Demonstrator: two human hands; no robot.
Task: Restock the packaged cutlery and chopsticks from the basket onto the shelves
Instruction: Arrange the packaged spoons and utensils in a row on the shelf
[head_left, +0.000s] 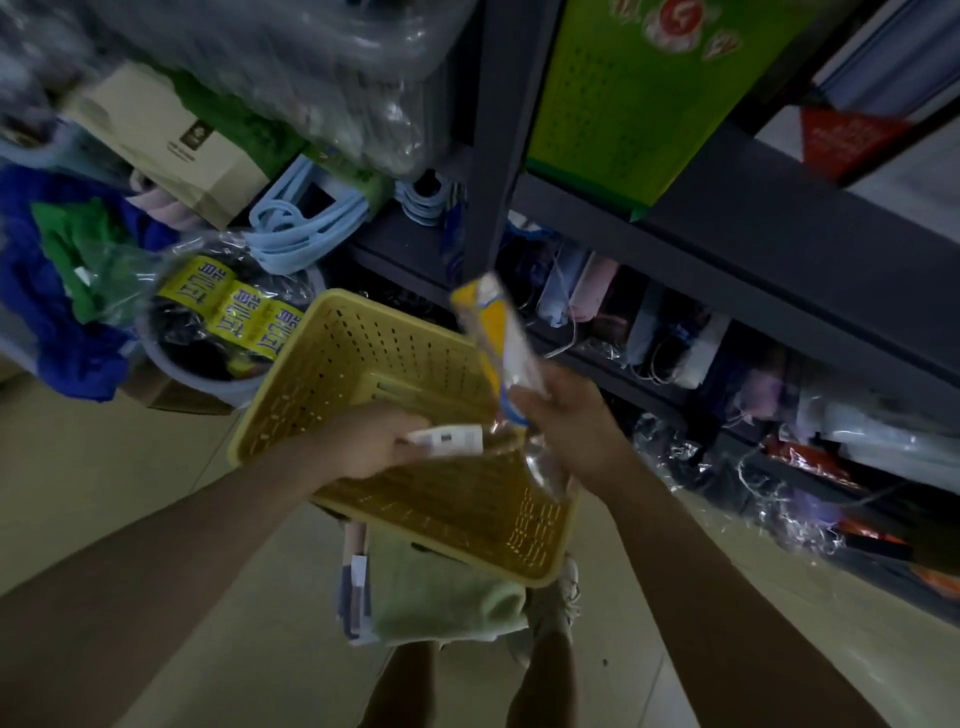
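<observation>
The right hand (566, 421) grips a long clear-wrapped packet with a yellow-and-white card (501, 345), raised just above the perforated yellow plastic basket (363, 358). The left hand (363, 441) pinches a small white-labelled packet (449, 439) at the basket's near rim. Judged step – unloading. Next, the raised packet needs carrying to the dark metal shelves (753, 244) – and a free slot found.

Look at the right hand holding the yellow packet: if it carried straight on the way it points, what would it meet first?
Probably the dark metal shelf upright: the right hand aims its long yellow-and-clear plastic packet up towards it, though depth is unclear.
</observation>
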